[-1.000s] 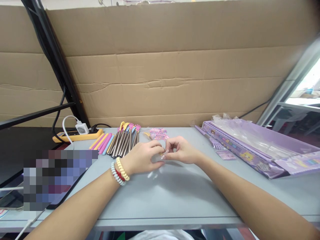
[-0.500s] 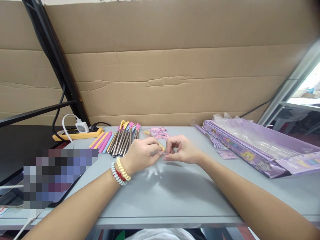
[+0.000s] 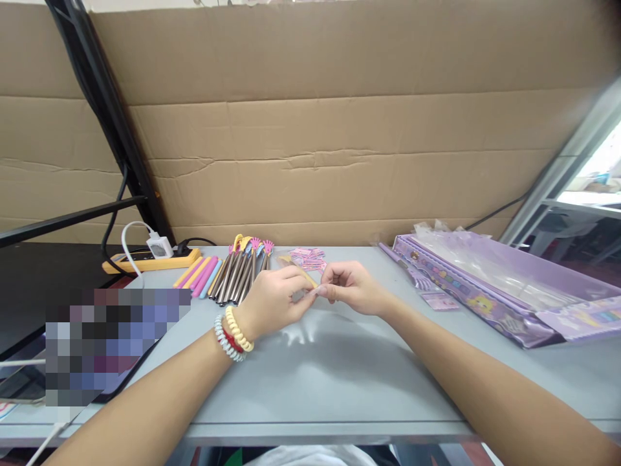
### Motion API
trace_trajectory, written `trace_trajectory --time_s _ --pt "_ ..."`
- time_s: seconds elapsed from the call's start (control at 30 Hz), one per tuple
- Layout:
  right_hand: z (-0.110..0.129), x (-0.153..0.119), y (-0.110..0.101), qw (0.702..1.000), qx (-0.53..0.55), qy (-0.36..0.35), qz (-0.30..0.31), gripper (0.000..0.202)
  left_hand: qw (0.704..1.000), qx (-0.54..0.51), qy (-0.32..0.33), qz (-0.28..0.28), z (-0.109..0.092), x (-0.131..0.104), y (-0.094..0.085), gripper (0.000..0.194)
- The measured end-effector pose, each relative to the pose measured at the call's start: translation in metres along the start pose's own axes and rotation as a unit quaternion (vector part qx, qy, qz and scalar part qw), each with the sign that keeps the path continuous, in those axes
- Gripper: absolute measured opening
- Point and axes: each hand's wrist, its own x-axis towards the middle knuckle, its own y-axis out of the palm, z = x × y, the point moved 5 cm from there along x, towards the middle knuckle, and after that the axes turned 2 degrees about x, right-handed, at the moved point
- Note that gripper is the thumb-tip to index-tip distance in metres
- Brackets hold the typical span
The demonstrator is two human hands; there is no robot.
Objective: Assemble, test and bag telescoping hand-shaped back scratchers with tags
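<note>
Both hands meet over the middle of the table. My left hand (image 3: 284, 294) is closed, with thumb and fingers pinching what looks like a clear plastic bag (image 3: 287, 260) around a yellow stick-like item (image 3: 307, 277). The fingers of my right hand (image 3: 352, 288) pinch the near end of the same bag, its fingertips touching those of the left. Much of the bag is see-through or hidden behind the left hand. Small pink printed cards (image 3: 309, 259) lie just beyond. To the left is a bundle of metal rods with colourful hand-shaped ends (image 3: 242, 272).
Coloured tubes (image 3: 198, 275) lie beside the rods, near a yellow power strip (image 3: 150, 260). A purple display box (image 3: 485, 285) with clear bags stands at right, with a purple hand-ended stick (image 3: 412, 268) and a card (image 3: 439, 301) beside it. Cardboard (image 3: 339, 129) backs the table.
My right hand's thumb and finger have closed together on the bag's end and shifted slightly towards the left hand. The left hand stays almost in place.
</note>
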Motion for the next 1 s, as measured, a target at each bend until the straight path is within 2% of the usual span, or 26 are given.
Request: trace_trajectory --time_s 0.1,0.2,0.3,0.6,1.0 --pt "0.004 0.000 0.001 1.000 -0.001 -0.030 0.006 0.027 1.000 -0.011 -0.015 0.009 0.000 0.000 0.000 0.011" --pt "0.013 0.000 -0.002 0.996 -0.029 -0.083 -0.031 0.021 0.999 -0.022 -0.027 0.014 0.001 0.000 0.000 0.009" --pt "0.017 0.001 -0.005 0.993 -0.017 -0.104 -0.061 0.018 0.999 -0.036 -0.035 0.001 0.002 -0.001 0.000 0.011" --pt "0.014 0.001 -0.004 0.992 0.054 -0.093 -0.064 0.013 0.997 -0.062 -0.040 -0.007 0.002 0.001 -0.002 0.010" --pt "0.007 0.001 -0.007 0.993 0.081 0.008 -0.084 0.024 0.994 -0.090 -0.052 -0.044 0.003 0.004 -0.006 0.009"
